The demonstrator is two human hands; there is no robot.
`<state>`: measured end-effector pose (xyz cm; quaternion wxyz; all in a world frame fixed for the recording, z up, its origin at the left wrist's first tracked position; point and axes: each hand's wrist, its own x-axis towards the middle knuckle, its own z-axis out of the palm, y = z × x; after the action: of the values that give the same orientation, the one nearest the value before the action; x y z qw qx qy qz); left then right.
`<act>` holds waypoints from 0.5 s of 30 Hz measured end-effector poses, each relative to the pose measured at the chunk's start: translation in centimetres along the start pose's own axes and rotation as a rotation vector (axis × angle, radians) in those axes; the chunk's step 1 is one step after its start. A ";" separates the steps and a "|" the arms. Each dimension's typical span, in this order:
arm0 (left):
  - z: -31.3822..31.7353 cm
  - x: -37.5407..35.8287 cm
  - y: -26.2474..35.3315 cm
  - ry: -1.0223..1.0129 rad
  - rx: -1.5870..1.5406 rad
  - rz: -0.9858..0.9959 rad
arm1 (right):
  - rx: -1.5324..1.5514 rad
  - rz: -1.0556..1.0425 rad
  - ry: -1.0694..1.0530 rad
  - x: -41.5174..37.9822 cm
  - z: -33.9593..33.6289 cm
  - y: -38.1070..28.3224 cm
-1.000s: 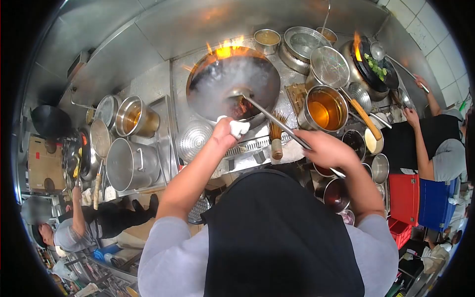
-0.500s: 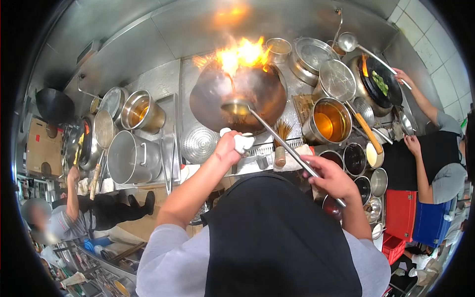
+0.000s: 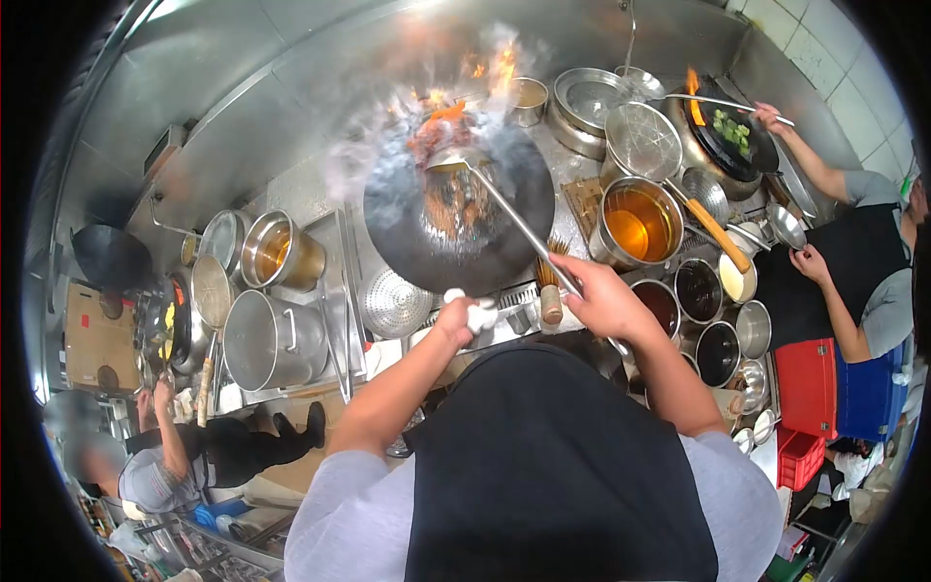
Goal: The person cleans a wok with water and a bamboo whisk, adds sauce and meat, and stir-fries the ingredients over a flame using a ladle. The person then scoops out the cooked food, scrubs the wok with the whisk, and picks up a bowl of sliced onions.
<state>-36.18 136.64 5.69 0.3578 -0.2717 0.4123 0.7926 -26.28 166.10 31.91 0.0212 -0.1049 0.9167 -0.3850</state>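
Across the steel worktop a crowd of vessels is spread. Largest is the wok, tilted up toward the camera over the burner, with flames and smoke rising at its far rim. To its left a lidded stockpot and a pot of amber liquid are set; a perforated strainer lies just beside the wok's near edge. To the right an oil pot is seen, with small sauce bowls near it and a bamboo brush standing between wok and oil pot. A second wok with greens is tended by another person's hand at the far right.

The ladle is laid on a diagonal, its bowl up at the wok's far side, its long handle running down and right. The handle's near end is enclosed by the right hand, fingers clamped round it. The wok's near handle is gripped through a white cloth by the left hand, fingers closed upon it.
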 end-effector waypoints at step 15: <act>7.3 -1.4 8.3 -0.078 -0.158 0.051 | 0.083 0.147 -0.159 0.0 -1.1 0.7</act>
<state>-42.84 139.00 14.27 0.3306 -0.2573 0.3411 0.8415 -26.49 167.34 32.14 0.1264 -0.0668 0.9005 -0.4107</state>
